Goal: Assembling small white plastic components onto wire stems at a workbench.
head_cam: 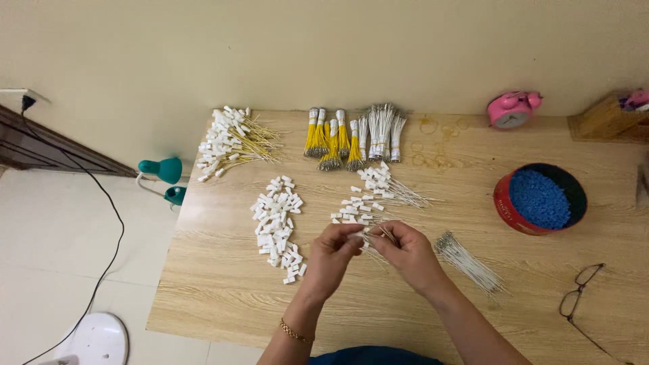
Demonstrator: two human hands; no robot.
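blue beads [539, 198] fill red tin [503, 204], left hand [332, 253], right hand [407, 252] pinching white wires [370, 238]

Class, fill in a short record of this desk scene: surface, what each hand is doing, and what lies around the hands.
Surface: wooden table
Left hand: pinches a small white cap
Right hand: holds thin white wires
Left of hands: loose white caps
Right of hands: loose white wires
Far edge: yellow wire bundles
Right side: red tin of blue pellets, glasses, pink alarm clock
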